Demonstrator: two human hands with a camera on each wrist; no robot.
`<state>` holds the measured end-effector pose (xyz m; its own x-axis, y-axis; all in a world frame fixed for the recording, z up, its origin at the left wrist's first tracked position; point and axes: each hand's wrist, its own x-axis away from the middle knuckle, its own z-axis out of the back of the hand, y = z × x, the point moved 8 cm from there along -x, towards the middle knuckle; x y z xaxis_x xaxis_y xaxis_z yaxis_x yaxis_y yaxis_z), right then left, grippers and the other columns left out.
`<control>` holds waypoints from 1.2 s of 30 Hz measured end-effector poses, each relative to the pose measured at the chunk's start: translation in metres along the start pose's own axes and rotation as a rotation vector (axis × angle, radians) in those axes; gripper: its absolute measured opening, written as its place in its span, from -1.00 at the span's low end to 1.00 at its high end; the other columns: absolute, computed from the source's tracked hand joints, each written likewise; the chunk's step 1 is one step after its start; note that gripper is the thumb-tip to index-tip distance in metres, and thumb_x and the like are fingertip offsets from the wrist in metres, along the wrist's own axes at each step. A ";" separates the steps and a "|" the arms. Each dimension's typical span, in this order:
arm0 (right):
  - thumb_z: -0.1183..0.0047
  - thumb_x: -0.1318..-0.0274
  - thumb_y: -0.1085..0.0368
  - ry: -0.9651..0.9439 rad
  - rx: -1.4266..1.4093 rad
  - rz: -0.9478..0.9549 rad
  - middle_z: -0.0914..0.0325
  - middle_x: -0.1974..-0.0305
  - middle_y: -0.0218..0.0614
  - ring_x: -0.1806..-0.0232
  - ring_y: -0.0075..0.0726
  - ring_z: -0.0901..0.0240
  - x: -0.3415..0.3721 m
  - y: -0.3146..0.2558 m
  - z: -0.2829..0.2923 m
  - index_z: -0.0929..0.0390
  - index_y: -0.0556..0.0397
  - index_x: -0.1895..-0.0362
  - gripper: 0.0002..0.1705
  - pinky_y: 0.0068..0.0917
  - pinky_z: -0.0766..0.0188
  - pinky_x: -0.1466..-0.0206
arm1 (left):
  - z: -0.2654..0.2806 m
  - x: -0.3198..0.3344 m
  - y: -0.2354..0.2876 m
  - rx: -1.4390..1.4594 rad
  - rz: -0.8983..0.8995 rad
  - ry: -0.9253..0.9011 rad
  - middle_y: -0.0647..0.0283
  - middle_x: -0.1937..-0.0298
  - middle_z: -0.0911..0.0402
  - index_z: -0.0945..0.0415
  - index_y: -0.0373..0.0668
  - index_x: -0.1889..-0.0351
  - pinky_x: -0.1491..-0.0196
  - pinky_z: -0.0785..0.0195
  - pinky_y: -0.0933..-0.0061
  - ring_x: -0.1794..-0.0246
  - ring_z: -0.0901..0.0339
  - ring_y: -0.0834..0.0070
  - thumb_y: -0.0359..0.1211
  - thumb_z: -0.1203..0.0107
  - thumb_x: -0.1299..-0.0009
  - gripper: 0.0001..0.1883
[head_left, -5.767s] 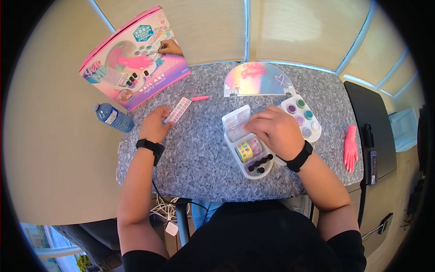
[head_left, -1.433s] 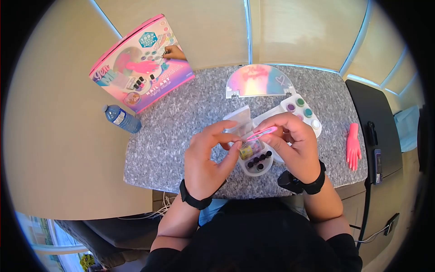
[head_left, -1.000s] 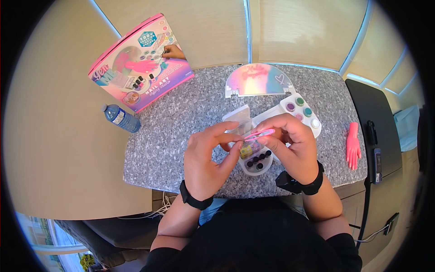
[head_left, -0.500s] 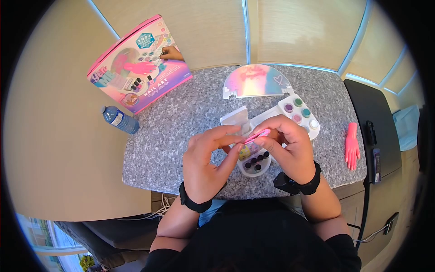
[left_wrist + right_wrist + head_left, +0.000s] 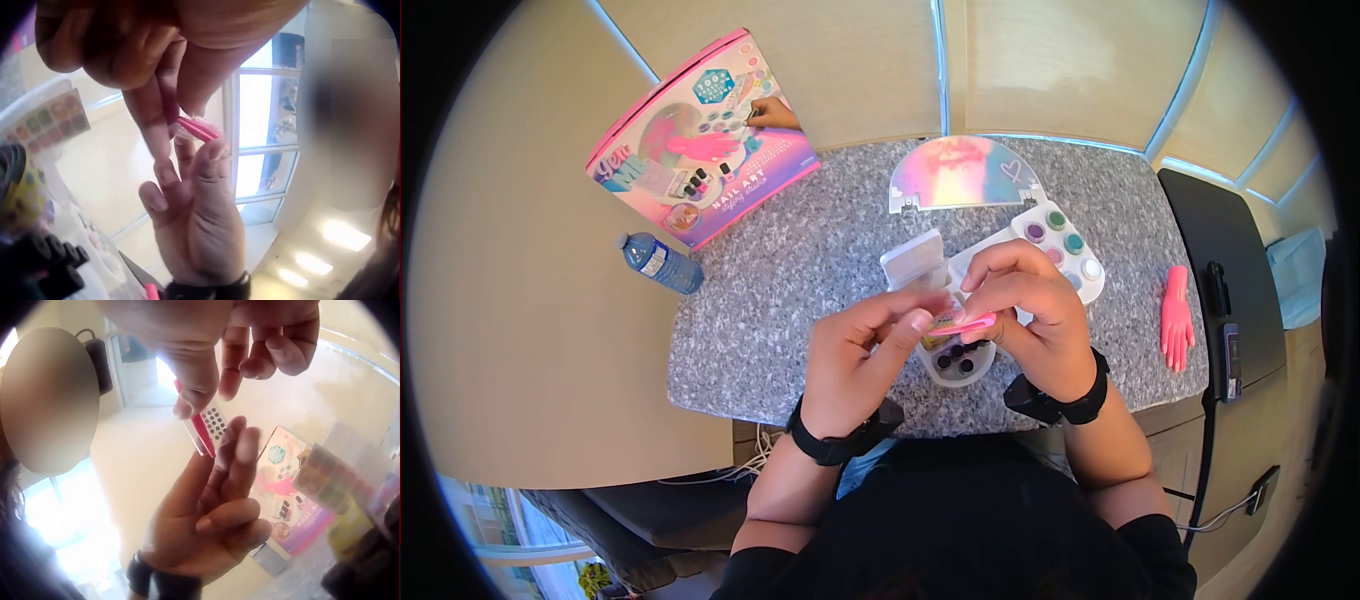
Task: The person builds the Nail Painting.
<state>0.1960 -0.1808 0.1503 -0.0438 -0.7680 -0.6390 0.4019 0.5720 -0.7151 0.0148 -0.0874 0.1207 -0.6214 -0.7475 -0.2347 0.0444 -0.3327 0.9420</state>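
My right hand pinches pink tweezers between thumb and fingers, above the white container. Beside them is a small clear sheet with rows of dark dots, plain in the right wrist view. My left hand faces it, thumb tip right at the narrow end of the tweezers, index finger blurred; I cannot tell whether it grips the sheet. Below the hands, black-capped bottles stand in the container's rounded end, partly covered. A yellow patterned roll lies near them in the left wrist view.
A tray of coloured pots adjoins the container. Behind stands an iridescent half-round panel. A nail art box and a water bottle are at left; a pink model hand lies at right.
The tweezers and a coloured sheet have left the table's left side, and my left hand has come over to my right. Lately the tweezers have turned and dropped slightly; my left index finger has shifted.
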 end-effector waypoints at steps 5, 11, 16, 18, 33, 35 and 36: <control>-0.41 -0.31 0.54 -0.006 0.002 -0.042 -0.66 -0.04 -0.26 -0.07 -0.26 -0.69 -0.002 0.003 -0.008 -0.82 -0.01 -0.09 -0.69 -0.32 -0.62 -0.16 | -0.011 -0.006 -0.026 0.370 0.074 -0.130 0.21 -0.11 -0.90 -0.72 -0.28 -0.37 -0.20 -0.64 0.46 -0.08 -0.79 0.58 -0.45 -0.31 -0.73 -0.69; -0.33 -0.50 0.49 0.099 -0.211 -0.336 -0.79 -0.03 -0.27 0.07 -0.49 -0.68 0.001 0.030 -0.011 -0.75 0.11 -0.14 -0.79 -0.43 -0.62 -0.07 | -0.005 -0.017 -0.039 0.323 0.099 0.052 0.26 0.00 -0.90 -0.78 -0.30 -0.22 -0.04 -0.59 0.58 0.05 -0.75 0.68 -0.50 -0.42 -0.63 -0.75; -0.32 -0.59 0.41 0.026 -0.205 -0.439 -0.85 0.02 -0.41 0.05 -0.61 -0.68 0.004 0.073 -0.005 -0.74 0.14 -0.19 -0.79 -0.54 -0.60 -0.04 | -0.003 -0.020 -0.031 0.099 0.080 0.124 0.34 0.16 -0.88 -0.83 -0.28 0.01 0.25 -0.38 0.68 0.30 -0.62 0.80 -0.49 -0.54 -0.52 -0.84; -0.33 -0.58 0.39 0.022 -0.310 -0.478 -0.85 0.02 -0.42 0.06 -0.62 -0.68 0.003 0.083 -0.006 -0.75 0.13 -0.18 -0.79 -0.53 -0.59 -0.05 | 0.001 -0.018 -0.031 -0.031 0.068 0.188 0.44 0.25 -0.87 -0.92 -0.19 0.09 0.40 -0.14 0.65 0.47 -0.40 0.85 -0.41 -0.63 -0.43 -0.84; -0.35 -0.51 0.39 -0.028 0.068 -0.546 -0.82 0.19 -0.32 0.21 -0.49 -0.64 0.008 0.094 -0.001 -0.72 0.11 -0.01 -0.89 -0.43 -0.57 0.06 | 0.025 -0.008 -0.046 0.002 -0.164 0.375 0.38 0.04 -0.95 -0.89 -0.08 -0.20 0.38 -0.21 0.67 0.48 -0.36 0.84 -0.45 -0.67 -0.34 -0.56; -0.35 -0.49 0.40 -0.052 0.142 -0.534 -0.82 0.21 -0.25 0.21 -0.37 -0.70 0.007 0.102 -0.001 -0.71 0.12 0.01 -0.90 -0.37 -0.58 0.08 | 0.030 -0.009 -0.052 0.024 -0.117 0.379 0.38 0.01 -0.95 -0.89 -0.07 -0.21 0.38 -0.21 0.67 0.48 -0.35 0.84 -0.47 -0.66 -0.34 -0.55; -0.34 -0.48 0.40 -0.043 0.167 -0.489 -0.82 0.19 -0.17 0.18 -0.19 -0.74 0.005 0.107 0.000 -0.71 0.12 0.02 -0.90 -0.28 -0.60 0.06 | 0.033 -0.009 -0.056 0.043 -0.071 0.384 0.37 -0.01 -0.95 -0.89 -0.05 -0.22 0.37 -0.21 0.67 0.48 -0.33 0.83 -0.48 -0.65 -0.34 -0.54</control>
<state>0.2388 -0.1233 0.0703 -0.2265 -0.9473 -0.2264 0.4845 0.0920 -0.8699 -0.0079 -0.0433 0.0774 -0.2836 -0.8870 -0.3644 -0.0261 -0.3728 0.9276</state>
